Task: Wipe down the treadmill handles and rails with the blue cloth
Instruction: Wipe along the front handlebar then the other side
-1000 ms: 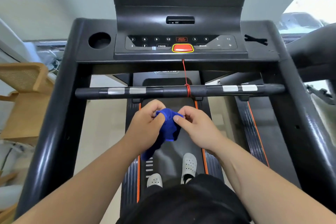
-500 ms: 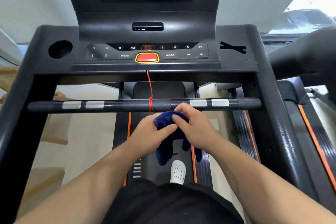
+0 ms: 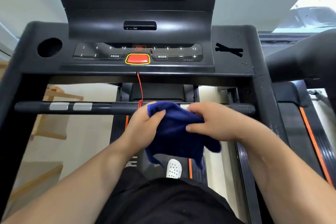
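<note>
Counting the things: one blue cloth [image 3: 172,132], one crossbar [image 3: 109,108] with two silver plates [image 3: 59,106], one red cord [image 3: 140,87], one white shoe [image 3: 174,168]. Both hands are raised close to the crossbar, right of the cord. The left hand [image 3: 143,129] grips the cloth with curled fingers and thumb. The right hand [image 3: 216,123] pinches its other side, and the rest hangs down.

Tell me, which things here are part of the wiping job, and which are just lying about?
Part of the job:
- blue cloth, gripped by the left hand and the right hand
- front handlebar
- right side rail

Just there:
- red stop button
- red cord
- cup holder
- wooden chair
- white shoe
</note>
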